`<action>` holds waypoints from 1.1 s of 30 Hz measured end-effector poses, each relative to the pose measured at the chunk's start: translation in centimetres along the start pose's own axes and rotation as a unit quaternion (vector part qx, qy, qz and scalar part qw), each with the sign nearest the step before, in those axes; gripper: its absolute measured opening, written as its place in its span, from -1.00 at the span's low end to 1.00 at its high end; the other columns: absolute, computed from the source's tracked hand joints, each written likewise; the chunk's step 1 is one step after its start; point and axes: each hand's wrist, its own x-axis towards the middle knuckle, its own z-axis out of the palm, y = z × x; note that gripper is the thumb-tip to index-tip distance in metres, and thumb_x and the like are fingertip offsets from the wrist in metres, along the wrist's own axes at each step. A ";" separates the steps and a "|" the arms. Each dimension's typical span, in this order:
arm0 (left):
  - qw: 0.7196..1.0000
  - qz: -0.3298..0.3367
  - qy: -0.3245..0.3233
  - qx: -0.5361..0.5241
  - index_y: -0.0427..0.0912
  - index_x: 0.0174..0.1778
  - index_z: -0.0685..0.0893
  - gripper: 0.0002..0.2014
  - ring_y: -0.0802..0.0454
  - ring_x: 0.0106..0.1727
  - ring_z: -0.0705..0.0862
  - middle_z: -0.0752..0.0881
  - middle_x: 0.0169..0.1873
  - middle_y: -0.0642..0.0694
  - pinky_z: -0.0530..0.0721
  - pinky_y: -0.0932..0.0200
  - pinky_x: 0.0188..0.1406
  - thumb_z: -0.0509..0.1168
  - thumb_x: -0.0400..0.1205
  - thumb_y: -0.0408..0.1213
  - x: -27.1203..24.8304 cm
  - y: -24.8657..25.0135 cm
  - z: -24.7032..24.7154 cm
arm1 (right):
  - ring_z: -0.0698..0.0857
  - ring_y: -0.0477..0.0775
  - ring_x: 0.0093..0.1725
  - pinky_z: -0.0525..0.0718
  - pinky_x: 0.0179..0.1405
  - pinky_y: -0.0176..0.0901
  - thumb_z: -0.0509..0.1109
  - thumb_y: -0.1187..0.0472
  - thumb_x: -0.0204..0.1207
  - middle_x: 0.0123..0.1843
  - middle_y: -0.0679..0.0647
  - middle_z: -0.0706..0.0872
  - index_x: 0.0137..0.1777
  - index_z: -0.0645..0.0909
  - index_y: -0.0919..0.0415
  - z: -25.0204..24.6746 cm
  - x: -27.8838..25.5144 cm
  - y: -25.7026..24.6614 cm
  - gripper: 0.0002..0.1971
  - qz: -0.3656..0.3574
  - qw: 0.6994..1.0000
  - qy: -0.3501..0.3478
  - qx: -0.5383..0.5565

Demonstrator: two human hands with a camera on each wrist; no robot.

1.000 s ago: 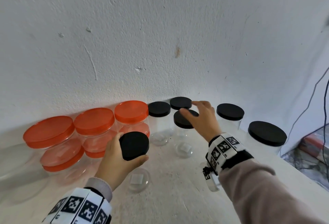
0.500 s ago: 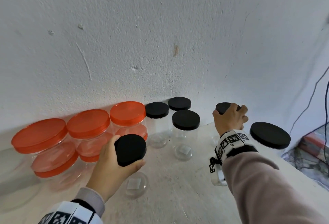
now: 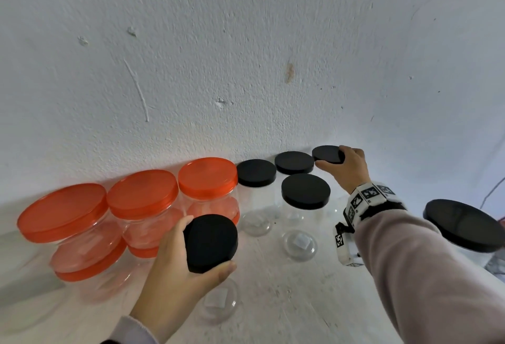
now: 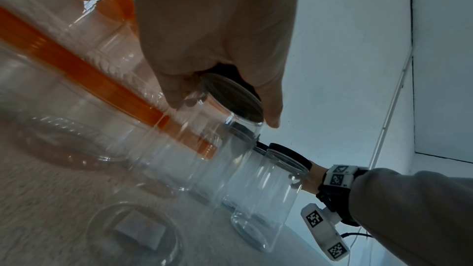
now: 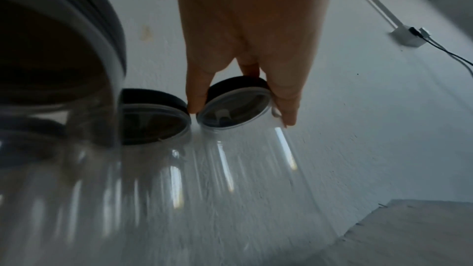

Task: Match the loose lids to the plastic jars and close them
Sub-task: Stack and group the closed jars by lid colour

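My left hand [image 3: 206,245] grips a black lid [image 3: 218,231] sitting on a clear jar [image 3: 218,302] at the front; the left wrist view shows the fingers [image 4: 176,102] curled round that lid [image 4: 230,96]. My right hand [image 3: 334,158] grips the black lid [image 3: 326,152] of a small clear jar by the wall. In the right wrist view the fingertips [image 5: 195,106] pinch this lid [image 5: 238,84] from both sides. Three more black-lidded jars [image 3: 305,191] stand between my hands.
Three orange-lidded jars [image 3: 142,193] line the wall at the left. A large black-lidded jar [image 3: 461,223] stands at the far right beside my right sleeve. The white wall [image 3: 246,70] rises directly behind the row. A cable hangs at the right edge.
My right hand left the middle black-lidded jar, took a black-lidded jar further right, and brought it leftwards beside the back jar. My left hand kept its grip on its lid.
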 end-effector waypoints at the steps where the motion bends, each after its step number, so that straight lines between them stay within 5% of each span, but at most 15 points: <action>1: 1.000 0.001 -0.001 0.002 0.23 0.47 0.18 -0.01 0.16 0.29 0.46 0.38 0.33 0.18 0.48 0.25 0.10 0.55 0.17 0.20 0.0 0.0 0.0 | 0.49 0.06 -0.05 0.38 0.03 -0.26 0.56 0.09 0.43 0.35 0.19 0.38 0.29 0.52 0.32 0.1 0.2 0.1 -0.48 -0.006 1.000 -0.007 -0.003; 11: 1.000 0.005 -0.009 0.011 0.20 0.52 0.14 0.08 0.22 0.30 0.40 0.33 0.32 0.22 0.42 0.33 0.08 0.44 0.08 0.31 -0.1 0.2 0.0 | 0.46 0.00 -0.10 0.36 0.00 -0.23 0.45 0.28 0.46 0.31 0.12 0.28 0.22 0.47 0.25 0.8 1.8 0.1 -0.64 0.021 0.998 -0.049 0.023; 16: 1.000 0.009 -0.009 0.022 0.19 0.51 0.15 0.05 0.22 0.28 0.40 0.34 0.30 0.22 0.41 0.37 0.03 0.43 0.10 0.32 -0.1 0.3 0.1 | 0.41 0.05 0.30 0.31 0.19 -0.21 0.36 0.32 0.50 0.56 0.11 0.17 0.60 0.26 0.27 0.3 1.4 -0.1 -0.35 0.037 0.995 -0.058 0.067; 19: 1.000 0.014 -0.007 0.018 0.16 0.50 0.19 -0.01 0.16 0.30 0.43 0.38 0.31 0.16 0.45 0.27 0.13 0.50 0.18 0.24 -0.1 0.4 0.0 | 0.34 0.09 0.52 0.30 0.29 -0.22 0.31 0.32 0.55 0.62 0.08 0.16 0.63 0.24 0.23 -0.7 0.2 -1.0 -0.36 0.030 0.993 -0.025 0.112; 26: 1.000 0.010 0.000 0.027 0.04 0.51 0.24 -0.07 0.04 0.29 0.48 0.44 0.31 0.03 0.53 0.13 0.21 0.58 0.28 0.06 -0.2 0.9 -0.1 | 0.44 0.07 0.45 0.27 0.28 -0.33 0.36 0.26 0.58 0.53 0.09 0.35 0.55 0.41 0.19 -5.7 -7.2 -3.4 -0.48 -0.066 0.994 0.073 0.040; 29: 0.999 0.011 -0.002 0.034 0.03 0.45 0.29 -0.14 0.01 0.24 0.52 0.48 0.26 -0.01 0.59 0.06 0.17 0.59 0.30 0.01 -0.3 1.1 -0.2 | 0.43 0.16 0.46 0.31 0.38 -0.15 0.45 0.18 0.52 0.50 0.12 0.39 0.51 0.45 0.18 -10.2 -10.7 -2.0 -0.46 -0.081 0.991 0.098 -0.032; 33: 0.999 0.009 0.000 0.050 -0.07 0.49 0.28 -0.12 -0.02 0.26 0.51 0.48 0.27 -0.05 0.60 0.03 0.18 0.58 0.32 0.02 -0.4 1.4 -0.2 | 0.33 0.33 0.50 0.42 0.42 0.23 0.53 0.02 0.43 0.53 0.20 0.32 0.53 0.42 0.12 -15.6 -13.8 1.6 -0.32 0.028 0.989 0.099 -0.105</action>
